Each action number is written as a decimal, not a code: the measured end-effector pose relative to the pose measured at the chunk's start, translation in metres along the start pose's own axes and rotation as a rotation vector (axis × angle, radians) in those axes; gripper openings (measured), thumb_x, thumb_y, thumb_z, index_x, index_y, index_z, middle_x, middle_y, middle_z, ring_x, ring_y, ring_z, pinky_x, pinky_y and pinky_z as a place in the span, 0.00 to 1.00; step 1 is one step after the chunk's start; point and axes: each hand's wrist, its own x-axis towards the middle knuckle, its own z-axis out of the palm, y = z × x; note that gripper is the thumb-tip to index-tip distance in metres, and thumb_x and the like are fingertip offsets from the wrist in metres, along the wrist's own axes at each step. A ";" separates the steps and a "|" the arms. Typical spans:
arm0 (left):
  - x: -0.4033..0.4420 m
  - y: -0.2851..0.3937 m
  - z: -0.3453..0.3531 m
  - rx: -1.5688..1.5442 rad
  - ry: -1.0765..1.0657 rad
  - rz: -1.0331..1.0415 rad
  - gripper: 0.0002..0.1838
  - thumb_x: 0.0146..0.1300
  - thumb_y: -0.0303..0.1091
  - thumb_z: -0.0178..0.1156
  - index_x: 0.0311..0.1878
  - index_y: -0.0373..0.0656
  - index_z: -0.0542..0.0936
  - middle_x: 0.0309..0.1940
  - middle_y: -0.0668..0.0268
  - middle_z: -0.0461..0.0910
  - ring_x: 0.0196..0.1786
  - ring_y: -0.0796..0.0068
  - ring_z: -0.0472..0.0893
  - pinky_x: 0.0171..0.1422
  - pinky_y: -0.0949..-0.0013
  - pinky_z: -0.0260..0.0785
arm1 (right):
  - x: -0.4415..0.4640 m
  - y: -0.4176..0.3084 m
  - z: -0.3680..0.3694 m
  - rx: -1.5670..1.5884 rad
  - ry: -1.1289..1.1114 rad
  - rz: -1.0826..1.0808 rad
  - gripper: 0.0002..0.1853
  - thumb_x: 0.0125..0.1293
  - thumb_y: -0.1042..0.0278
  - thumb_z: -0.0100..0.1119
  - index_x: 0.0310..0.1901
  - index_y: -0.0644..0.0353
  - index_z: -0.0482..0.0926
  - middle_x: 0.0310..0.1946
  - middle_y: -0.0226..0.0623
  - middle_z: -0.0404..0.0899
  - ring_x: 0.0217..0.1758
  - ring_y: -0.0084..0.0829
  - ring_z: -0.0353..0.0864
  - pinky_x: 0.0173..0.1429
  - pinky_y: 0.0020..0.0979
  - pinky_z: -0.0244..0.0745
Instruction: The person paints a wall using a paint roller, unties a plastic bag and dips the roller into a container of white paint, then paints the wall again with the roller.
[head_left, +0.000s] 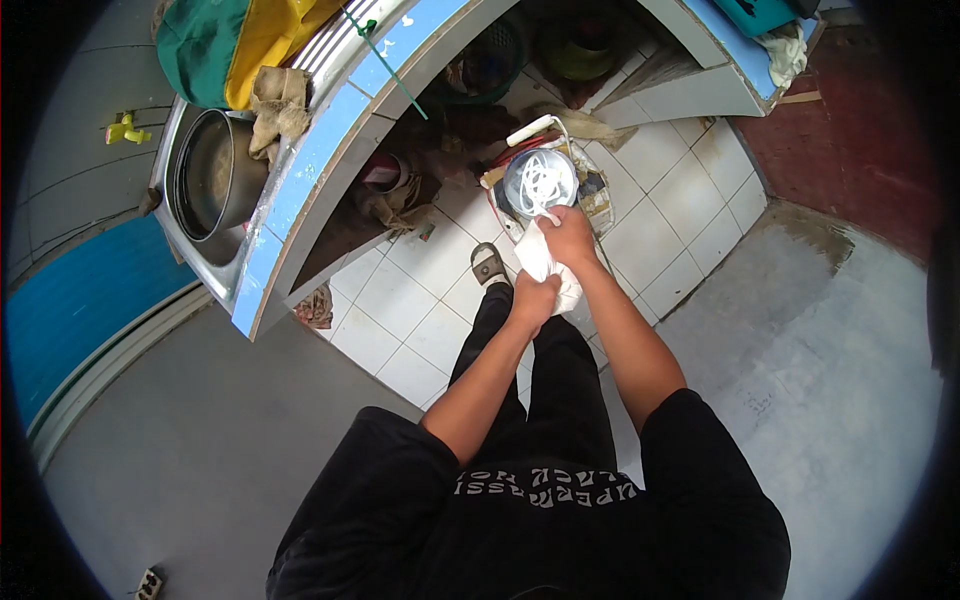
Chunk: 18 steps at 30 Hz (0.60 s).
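Both my hands are wrapped round a white bag (537,258) of soft, crumpled look. My right hand (568,238) grips its narrow upper end, over the near rim of a round container (513,186). My left hand (536,300) grips the bag lower down, closer to my body. White rope-like strands (541,180) lie coiled in the container and run up to the bag's tip by my right hand. I cannot tell what they are made of. The container stands on a worn, stained box-like base (597,200) on the tiled floor.
A white roller-like cylinder (531,130) lies beyond the container. The blue-edged counter (345,110) curves overhead at left, with a sink holding a large metal pot (228,172). Baskets and cloths crowd the space underneath. My sandalled foot (487,264) is close by.
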 end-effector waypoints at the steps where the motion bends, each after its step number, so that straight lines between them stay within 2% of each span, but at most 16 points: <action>1: -0.001 -0.001 -0.001 -0.001 0.019 -0.031 0.16 0.61 0.25 0.59 0.51 0.29 0.83 0.37 0.57 0.87 0.38 0.66 0.84 0.46 0.63 0.75 | 0.000 0.007 0.005 0.014 0.010 0.007 0.20 0.65 0.60 0.68 0.51 0.69 0.86 0.46 0.60 0.86 0.51 0.55 0.87 0.58 0.44 0.79; 5: 0.014 -0.001 -0.010 0.175 -0.055 -0.093 0.16 0.60 0.26 0.60 0.51 0.28 0.83 0.39 0.53 0.87 0.41 0.63 0.86 0.48 0.62 0.76 | -0.009 0.003 0.000 0.097 0.107 0.145 0.20 0.66 0.60 0.68 0.50 0.69 0.86 0.45 0.60 0.87 0.51 0.53 0.88 0.58 0.43 0.79; 9: 0.021 -0.013 -0.012 0.258 -0.081 -0.041 0.17 0.60 0.27 0.62 0.51 0.28 0.82 0.41 0.46 0.87 0.45 0.55 0.88 0.52 0.58 0.77 | -0.006 0.006 0.000 0.057 0.125 0.106 0.20 0.65 0.59 0.68 0.49 0.69 0.86 0.45 0.59 0.87 0.52 0.53 0.88 0.57 0.43 0.79; 11: 0.022 -0.021 -0.013 0.257 -0.074 -0.031 0.18 0.60 0.28 0.62 0.51 0.28 0.82 0.42 0.44 0.87 0.46 0.52 0.88 0.53 0.57 0.77 | 0.005 0.017 0.008 0.127 0.086 0.099 0.21 0.65 0.57 0.70 0.48 0.70 0.86 0.42 0.52 0.89 0.46 0.44 0.89 0.53 0.39 0.79; 12: 0.022 -0.025 -0.012 0.301 -0.072 0.007 0.18 0.60 0.27 0.61 0.51 0.28 0.82 0.41 0.47 0.87 0.44 0.57 0.88 0.50 0.58 0.77 | 0.008 0.019 0.008 0.128 0.084 0.098 0.21 0.65 0.57 0.70 0.48 0.70 0.86 0.42 0.52 0.89 0.46 0.44 0.89 0.53 0.39 0.79; 13: 0.023 -0.028 -0.012 0.346 -0.071 0.047 0.18 0.60 0.27 0.61 0.52 0.28 0.82 0.41 0.50 0.87 0.41 0.61 0.87 0.48 0.59 0.78 | 0.010 0.021 0.007 0.264 0.036 0.196 0.21 0.65 0.57 0.70 0.48 0.70 0.86 0.40 0.47 0.89 0.43 0.37 0.87 0.50 0.36 0.78; 14: 0.023 -0.025 -0.012 0.347 -0.071 0.049 0.18 0.60 0.27 0.61 0.52 0.28 0.82 0.41 0.50 0.87 0.41 0.61 0.87 0.48 0.59 0.78 | 0.012 0.021 0.007 0.402 -0.012 0.295 0.21 0.66 0.57 0.70 0.48 0.70 0.86 0.38 0.43 0.89 0.40 0.31 0.86 0.47 0.33 0.77; 16: 0.021 -0.020 -0.012 0.464 -0.097 0.115 0.18 0.60 0.27 0.61 0.52 0.28 0.82 0.42 0.44 0.87 0.45 0.53 0.88 0.53 0.56 0.77 | 0.016 0.022 0.005 0.433 0.004 0.293 0.20 0.66 0.57 0.70 0.46 0.69 0.87 0.36 0.40 0.88 0.38 0.28 0.83 0.45 0.32 0.76; 18: 0.013 -0.004 -0.009 0.459 -0.105 0.116 0.19 0.60 0.28 0.60 0.53 0.29 0.82 0.43 0.43 0.87 0.48 0.50 0.88 0.56 0.55 0.76 | 0.020 0.025 0.006 0.461 0.019 0.293 0.19 0.67 0.57 0.70 0.45 0.69 0.88 0.34 0.37 0.87 0.36 0.24 0.81 0.43 0.30 0.74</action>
